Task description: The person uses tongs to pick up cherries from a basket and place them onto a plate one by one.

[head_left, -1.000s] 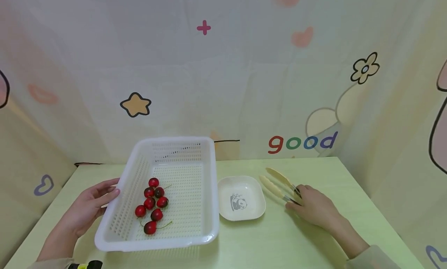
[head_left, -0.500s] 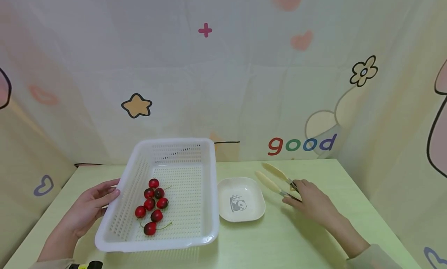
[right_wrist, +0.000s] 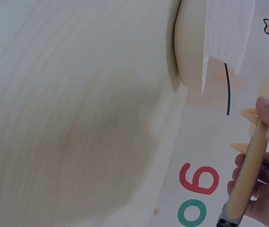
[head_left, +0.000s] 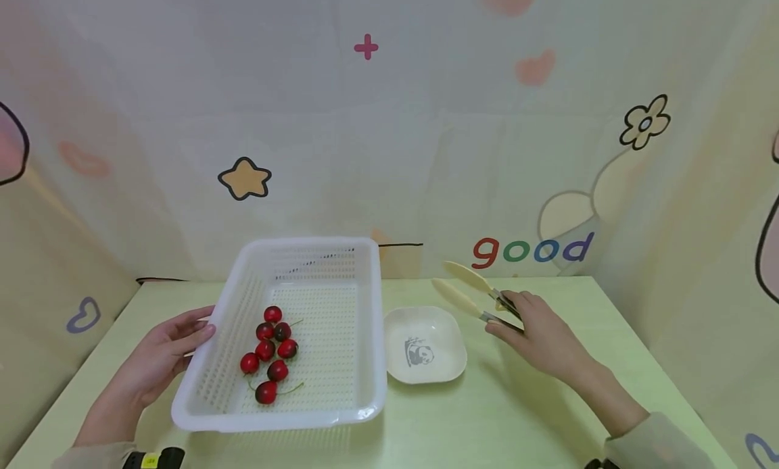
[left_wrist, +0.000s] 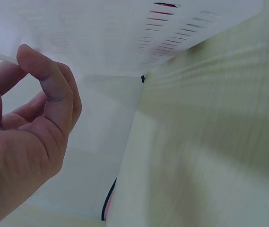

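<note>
The right hand grips the tongs behind their parted tips, likely leaving those free to close; the left hand pinches the white basket at its left rim, seemingly steadying the cherries inside, left of the panda dish on the bench.

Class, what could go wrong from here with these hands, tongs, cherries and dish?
The left hand pinches only one side of the basket, so a tug might set the cherries rolling. Those round cherries may slip from the tongs in the right hand. The dish sits close beside the basket, so a shift could knock it.
</note>
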`<state>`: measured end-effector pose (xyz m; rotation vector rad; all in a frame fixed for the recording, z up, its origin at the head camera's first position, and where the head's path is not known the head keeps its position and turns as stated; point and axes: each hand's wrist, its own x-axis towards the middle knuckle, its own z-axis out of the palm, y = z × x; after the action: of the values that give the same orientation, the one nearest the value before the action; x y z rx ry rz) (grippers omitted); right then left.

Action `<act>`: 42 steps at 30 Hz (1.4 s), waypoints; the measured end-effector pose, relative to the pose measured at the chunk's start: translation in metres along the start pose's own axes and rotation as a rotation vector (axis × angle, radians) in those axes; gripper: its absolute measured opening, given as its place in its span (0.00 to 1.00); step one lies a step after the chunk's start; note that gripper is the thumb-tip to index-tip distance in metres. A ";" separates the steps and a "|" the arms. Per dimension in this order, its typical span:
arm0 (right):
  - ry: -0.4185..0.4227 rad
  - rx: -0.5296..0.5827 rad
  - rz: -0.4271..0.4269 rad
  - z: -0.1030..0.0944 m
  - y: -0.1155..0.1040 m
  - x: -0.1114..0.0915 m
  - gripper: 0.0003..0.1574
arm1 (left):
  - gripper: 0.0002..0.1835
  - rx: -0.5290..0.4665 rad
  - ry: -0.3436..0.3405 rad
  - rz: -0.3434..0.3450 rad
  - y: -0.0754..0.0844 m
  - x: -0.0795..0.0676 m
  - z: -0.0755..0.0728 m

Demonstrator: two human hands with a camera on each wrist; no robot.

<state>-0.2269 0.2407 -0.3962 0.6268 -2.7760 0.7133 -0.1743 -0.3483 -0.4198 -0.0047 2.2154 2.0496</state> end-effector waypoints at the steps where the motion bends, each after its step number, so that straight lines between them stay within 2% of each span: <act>1: -0.001 0.009 -0.001 0.000 0.000 0.001 0.37 | 0.23 -0.001 0.000 -0.003 0.000 0.001 0.001; 5: -0.010 0.021 -0.012 0.001 -0.002 0.002 0.40 | 0.25 -0.007 -0.005 -0.006 0.001 0.002 0.002; 10: -0.007 -0.025 -0.034 0.000 -0.006 0.004 0.42 | 0.27 -0.003 -0.008 -0.003 0.003 0.005 0.004; 15: 0.003 -0.057 -0.059 -0.003 -0.014 0.007 0.40 | 0.31 0.021 0.004 -0.011 0.006 0.005 0.005; 22: 0.017 -0.163 -0.047 -0.004 -0.026 0.012 0.34 | 0.25 -0.004 0.016 -0.017 0.006 0.003 0.004; 30: -0.007 -0.208 -0.059 -0.005 -0.038 0.016 0.40 | 0.25 -0.008 0.014 -0.025 0.004 0.003 0.004; 39: 0.004 -0.268 -0.156 -0.007 -0.054 0.026 0.38 | 0.28 0.005 0.014 -0.029 0.002 0.003 0.003; 42: -0.004 -0.278 -0.190 -0.006 -0.061 0.031 0.37 | 0.26 0.004 0.014 -0.031 0.003 0.002 0.001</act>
<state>-0.2264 0.1848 -0.3569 0.8169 -2.7007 0.2808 -0.1767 -0.3465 -0.4173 -0.0521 2.2128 2.0358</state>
